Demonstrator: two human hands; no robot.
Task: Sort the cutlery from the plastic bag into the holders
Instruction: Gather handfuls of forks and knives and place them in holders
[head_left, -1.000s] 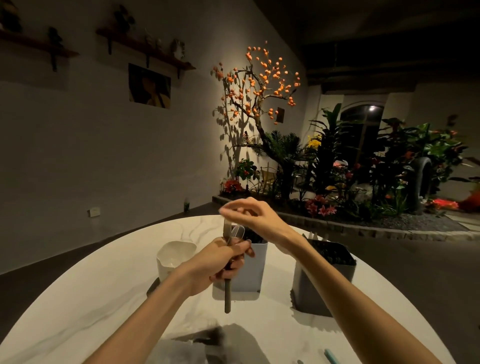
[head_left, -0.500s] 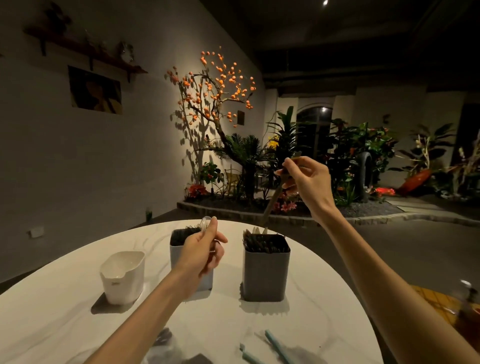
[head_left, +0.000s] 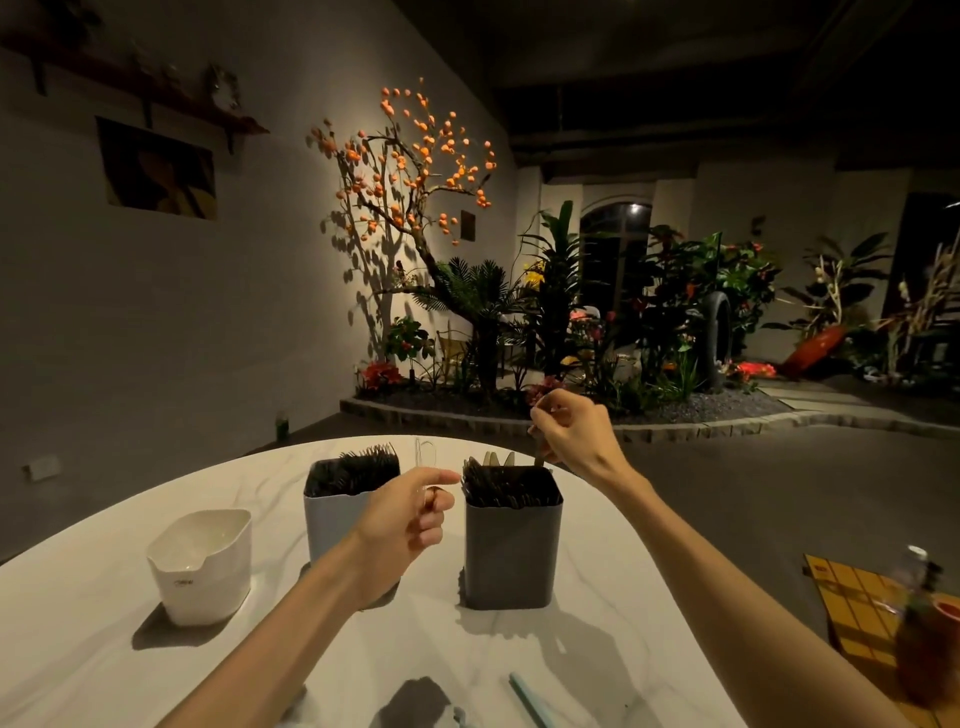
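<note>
My right hand (head_left: 571, 434) is pinched on the top of a dark piece of cutlery (head_left: 539, 460) whose lower end now dips into the far right corner of the dark grey holder (head_left: 511, 551) directly below it. Half a second ago that piece hung slanted well above the rim, so it has come down and nearly upright; I judge the drop is almost done, and only opening the fingers is left. What kind of piece it is I cannot tell, but the tips standing up beside it look like knife blades, so the match seems right.

My left hand (head_left: 410, 512) is closed on a clear plastic spoon (head_left: 425, 457), bowl up above my thumb, stem running down through the fingers. It has drifted right since a moment ago and now hovers between the two tall holders: the light blue-grey holder (head_left: 337, 525), bristling with dark forks, is just to its left and partly behind the wrist, and the dark grey one is just to its right.

Further left of that hand, well apart, sits the white holder (head_left: 200, 566), low and with nothing dark in it that I can see; I judge the clear spoon belongs there, which means a reach back leftward.

Near my forearms, at the close edge of the table (head_left: 104, 675), lie the crumpled plastic bag (head_left: 415, 701) and a pale teal handle (head_left: 527, 699), so more sorting remains.
</note>
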